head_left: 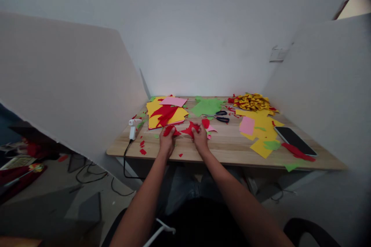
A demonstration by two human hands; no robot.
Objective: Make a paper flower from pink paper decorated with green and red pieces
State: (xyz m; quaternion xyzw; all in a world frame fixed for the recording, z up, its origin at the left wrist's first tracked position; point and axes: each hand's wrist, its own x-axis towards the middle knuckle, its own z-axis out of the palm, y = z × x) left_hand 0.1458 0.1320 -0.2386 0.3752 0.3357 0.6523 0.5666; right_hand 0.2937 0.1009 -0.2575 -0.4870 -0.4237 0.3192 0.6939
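My left hand (167, 141) is closed on a piece of red paper (169, 130) near the front edge of the wooden table (228, 147). Beside it, my right hand (200, 139) is closed on another red paper piece (191, 128) with pointed edges. The two hands sit close together, a little apart. Small red scraps (142, 146) lie on the table just left of my left hand.
A stack of yellow, red and pink sheets (165, 114) lies behind the hands. Green paper (207, 107), black scissors (222, 116), a yellow-red paper heap (252, 101), yellow and pink sheets (257, 127) and a phone (295, 140) lie to the right. A white glue gun (132, 128) sits left. White partitions flank the table.
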